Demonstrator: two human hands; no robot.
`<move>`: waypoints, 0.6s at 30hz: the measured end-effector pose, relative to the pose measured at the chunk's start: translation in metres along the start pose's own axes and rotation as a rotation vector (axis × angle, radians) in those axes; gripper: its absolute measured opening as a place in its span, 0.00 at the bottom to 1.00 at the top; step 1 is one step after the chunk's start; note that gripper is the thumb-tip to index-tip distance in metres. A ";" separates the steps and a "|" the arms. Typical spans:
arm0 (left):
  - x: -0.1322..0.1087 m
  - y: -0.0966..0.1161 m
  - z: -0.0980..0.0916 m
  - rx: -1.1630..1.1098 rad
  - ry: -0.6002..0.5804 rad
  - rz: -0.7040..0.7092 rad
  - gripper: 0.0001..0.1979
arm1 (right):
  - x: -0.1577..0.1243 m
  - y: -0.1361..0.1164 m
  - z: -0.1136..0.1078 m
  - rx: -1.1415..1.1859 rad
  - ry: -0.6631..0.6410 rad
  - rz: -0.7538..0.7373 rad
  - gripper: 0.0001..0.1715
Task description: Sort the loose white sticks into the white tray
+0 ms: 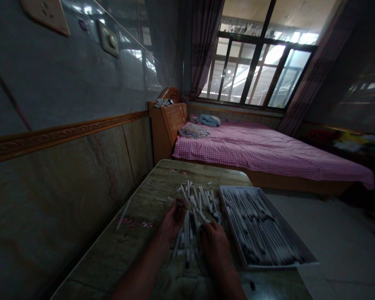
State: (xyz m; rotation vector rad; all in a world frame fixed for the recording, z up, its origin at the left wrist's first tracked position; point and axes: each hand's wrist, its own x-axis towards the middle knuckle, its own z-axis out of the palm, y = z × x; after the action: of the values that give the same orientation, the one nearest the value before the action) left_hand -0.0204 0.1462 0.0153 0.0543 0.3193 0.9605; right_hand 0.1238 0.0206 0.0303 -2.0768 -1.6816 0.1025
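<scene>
My left hand [174, 218] is closed above a loose pile of white tubes [186, 233] on the table. A thin, dark, stick-like piece seems to poke out from its fingertips, too blurred to name. Right of the pile, my right hand [215, 239] has its fingers curled down close to the tubes; what they hold, if anything, is hidden. More white tubes and short white caps [217, 215] lie scattered beyond both hands. Beside my right hand stands a shallow white box [283, 216] filled with long, thin, pale sticks [256, 223] with dark ends.
The marbled table [143, 258] has a rounded far corner. One tube [123, 213] lies near its left edge, and a small dark piece [252, 286] near the front. A tiled wall [112, 166] runs along the left. Behind stands a bed [237, 146] under a window.
</scene>
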 end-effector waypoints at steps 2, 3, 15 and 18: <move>0.000 0.001 -0.001 -0.010 -0.002 -0.004 0.21 | 0.000 0.000 0.001 0.006 0.007 0.003 0.17; 0.000 0.001 -0.001 -0.016 -0.008 -0.005 0.21 | 0.000 0.001 0.001 0.011 0.012 0.002 0.17; 0.001 -0.002 -0.006 -0.008 -0.060 -0.069 0.22 | -0.001 0.000 0.000 0.048 0.010 0.004 0.17; 0.000 -0.002 -0.004 -0.008 -0.045 -0.049 0.22 | -0.001 0.003 0.001 0.100 0.018 -0.005 0.16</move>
State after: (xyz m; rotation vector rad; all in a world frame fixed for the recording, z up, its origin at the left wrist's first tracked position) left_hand -0.0202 0.1442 0.0110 0.0605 0.2744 0.9109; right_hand 0.1260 0.0196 0.0282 -1.9943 -1.6374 0.1625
